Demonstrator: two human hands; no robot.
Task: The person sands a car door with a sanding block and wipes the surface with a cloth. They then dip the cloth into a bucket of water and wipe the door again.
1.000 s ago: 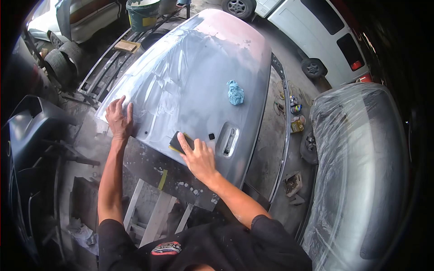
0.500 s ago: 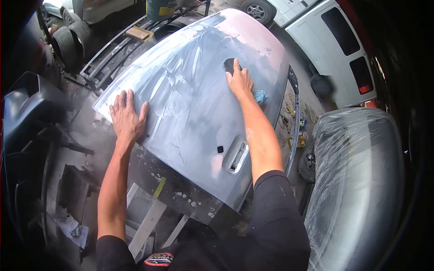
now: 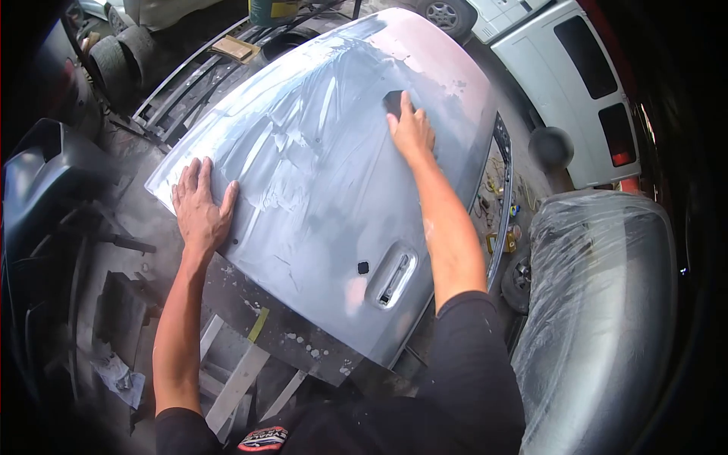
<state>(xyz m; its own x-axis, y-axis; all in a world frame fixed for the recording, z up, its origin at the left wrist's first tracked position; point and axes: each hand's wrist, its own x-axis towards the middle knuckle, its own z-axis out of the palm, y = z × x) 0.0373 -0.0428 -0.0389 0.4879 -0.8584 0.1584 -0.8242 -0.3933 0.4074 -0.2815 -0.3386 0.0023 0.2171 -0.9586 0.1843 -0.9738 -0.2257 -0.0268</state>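
A grey car panel (image 3: 326, 220) with pinkish patches lies in front of me on a stand. Near its far right part, my right hand (image 3: 413, 133) grips a black block (image 3: 393, 101) against the surface. My left hand (image 3: 203, 208) lies on the panel's left edge, fingers spread, holding nothing. Close to the panel's near right corner are a recessed handle slot (image 3: 392, 278) and a small square hole (image 3: 363, 268).
On the right stand a plastic-covered car body (image 3: 599, 303) and a white vehicle (image 3: 561, 91). A metal frame with a wooden block (image 3: 236, 49) is behind the panel. Tires (image 3: 117, 68) and a dark bumper (image 3: 57, 171) are at left.
The panel's view has shifted slightly. My right hand and the black block sit a little farther right in view, and the blue crumpled thing beside my right wrist no longer shows.
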